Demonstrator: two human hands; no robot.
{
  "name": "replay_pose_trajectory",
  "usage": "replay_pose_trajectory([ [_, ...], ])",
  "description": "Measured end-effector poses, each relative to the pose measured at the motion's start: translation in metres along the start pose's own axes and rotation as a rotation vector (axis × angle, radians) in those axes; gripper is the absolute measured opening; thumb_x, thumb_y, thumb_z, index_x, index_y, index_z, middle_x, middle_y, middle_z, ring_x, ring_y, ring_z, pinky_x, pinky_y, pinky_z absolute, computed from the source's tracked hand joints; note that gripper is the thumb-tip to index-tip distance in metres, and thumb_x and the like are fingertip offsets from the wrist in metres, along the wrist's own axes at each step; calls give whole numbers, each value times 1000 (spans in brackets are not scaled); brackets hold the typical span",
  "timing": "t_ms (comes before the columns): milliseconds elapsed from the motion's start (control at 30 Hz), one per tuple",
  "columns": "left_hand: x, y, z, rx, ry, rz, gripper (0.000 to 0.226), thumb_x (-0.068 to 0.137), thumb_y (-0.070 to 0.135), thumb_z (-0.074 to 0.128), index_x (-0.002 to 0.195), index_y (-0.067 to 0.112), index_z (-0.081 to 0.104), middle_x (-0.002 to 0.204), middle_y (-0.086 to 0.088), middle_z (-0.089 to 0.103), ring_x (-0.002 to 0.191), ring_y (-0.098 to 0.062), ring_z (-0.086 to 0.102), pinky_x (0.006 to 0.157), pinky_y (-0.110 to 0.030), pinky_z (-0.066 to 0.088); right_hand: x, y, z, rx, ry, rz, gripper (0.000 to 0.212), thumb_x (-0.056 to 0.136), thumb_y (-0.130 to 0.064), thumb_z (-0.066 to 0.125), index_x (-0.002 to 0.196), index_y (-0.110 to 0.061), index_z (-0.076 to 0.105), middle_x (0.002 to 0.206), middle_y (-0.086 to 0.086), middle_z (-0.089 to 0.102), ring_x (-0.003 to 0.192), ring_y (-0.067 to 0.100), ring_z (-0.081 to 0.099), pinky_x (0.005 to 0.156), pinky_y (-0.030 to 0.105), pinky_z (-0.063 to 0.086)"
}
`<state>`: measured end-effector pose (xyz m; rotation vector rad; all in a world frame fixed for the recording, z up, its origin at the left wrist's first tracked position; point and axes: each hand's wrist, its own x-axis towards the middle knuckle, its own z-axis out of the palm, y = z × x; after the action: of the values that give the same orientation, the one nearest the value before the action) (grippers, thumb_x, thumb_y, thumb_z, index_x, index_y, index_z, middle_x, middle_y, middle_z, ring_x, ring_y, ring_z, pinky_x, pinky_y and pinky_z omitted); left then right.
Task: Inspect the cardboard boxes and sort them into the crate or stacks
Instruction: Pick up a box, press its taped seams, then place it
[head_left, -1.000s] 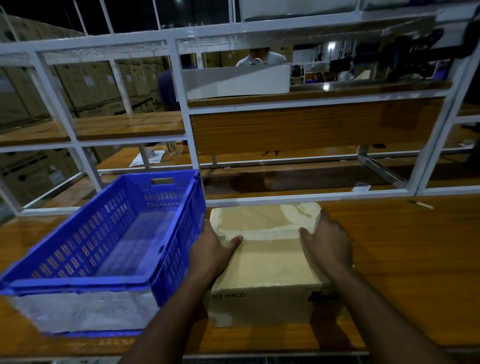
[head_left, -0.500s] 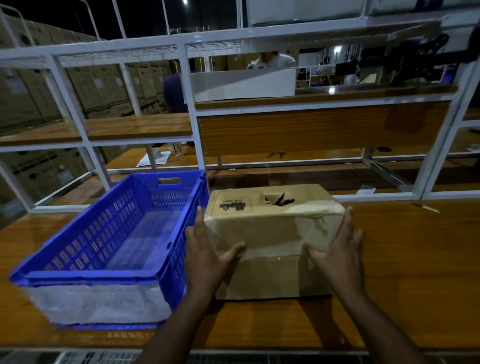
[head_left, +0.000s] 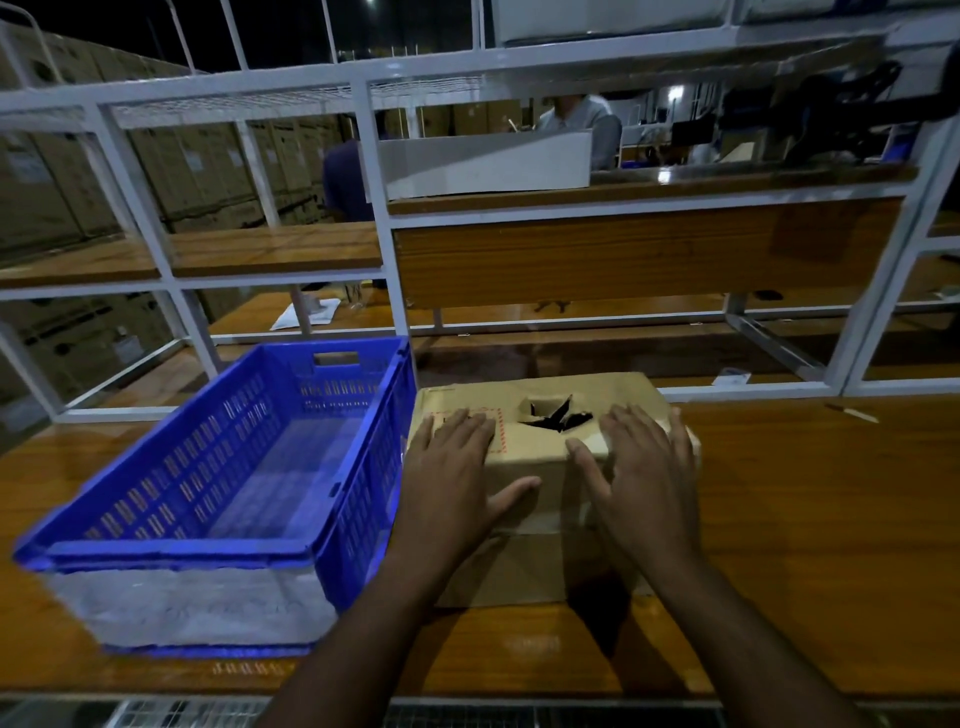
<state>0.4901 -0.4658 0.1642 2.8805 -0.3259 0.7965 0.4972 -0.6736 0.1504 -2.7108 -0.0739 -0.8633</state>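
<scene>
My left hand (head_left: 452, 478) and right hand (head_left: 641, 483) lie flat, fingers spread, on the brown cardboard box (head_left: 540, 447) with a torn hole in its top. Its long axis runs left to right along the wooden worktop (head_left: 810, 519), mid-worktop, just beside the blue slotted plastic crate (head_left: 218, 467).

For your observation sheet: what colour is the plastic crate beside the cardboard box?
Blue, with slotted walls; the crate shows best in the head view, left of the cardboard box.
</scene>
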Motion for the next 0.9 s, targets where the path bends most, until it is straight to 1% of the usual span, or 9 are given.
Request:
replay_pose_trajectory([
  [67,0,0,1,-4,-2,-11,88,86,86,30,148,25,48,153,5,49,143,-9,40,123,-36,23,1,0,1,19,-5,22,80,94,-71,18,132,-16,62,139,4,60,135,19,48,120,44,22],
  [233,2,-2,1,19,9,-13,86,85,86,34,141,24,57,146,4,57,136,-10,49,117,-36,31,6,-1,-1,48,35,37,64,95,-64,35,116,-14,69,123,7,69,118,24,61,107,45,40],
  [367,6,-1,-3,5,16,-1,91,83,90,31,142,25,55,147,4,56,135,-11,48,115,-34,33,13,-2,-7,21,2,22,69,93,-67,28,121,-17,67,128,4,66,122,21,57,107,42,37],
  [467,12,-2,-6,16,-61,26,102,81,92,21,155,24,36,161,4,36,147,-12,34,120,-34,22,23,-1,-8,-93,-97,10,74,94,-70,19,139,-22,54,145,-1,54,137,17,44,112,41,29],
  [533,14,-4,-3,54,-97,49,102,81,92,20,159,25,25,166,5,26,151,-11,25,122,-33,15,29,2,-6,-161,-127,0,74,95,-69,17,141,-23,51,148,-2,51,138,16,42,109,41,29],
  [667,14,-5,0,95,-105,47,98,83,90,21,157,26,29,163,6,32,150,-9,27,122,-32,15,34,6,-4,-203,-132,-7,71,94,-71,19,131,-25,59,138,-3,59,131,16,48,103,42,34],
  [767,14,-5,0,80,-109,34,99,82,91,22,156,27,32,162,7,34,150,-9,28,123,-33,15,35,8,-5,-165,-116,7,65,95,-70,24,129,-27,60,137,-5,59,133,15,46,106,44,31],
  [833,13,-8,-2,61,-103,10,103,78,94,20,155,26,36,161,6,37,149,-9,30,123,-33,16,31,11,-5,-94,-86,27,62,96,-66,30,130,-24,61,140,-2,58,136,17,43,112,46,27],
  [900,10,-15,-5,36,-118,-45,112,72,98,15,154,24,36,161,4,37,149,-12,30,123,-34,16,19,17,-3,62,2,116,59,95,-62,39,131,-19,58,141,3,55,134,20,44,109,44,31],
])
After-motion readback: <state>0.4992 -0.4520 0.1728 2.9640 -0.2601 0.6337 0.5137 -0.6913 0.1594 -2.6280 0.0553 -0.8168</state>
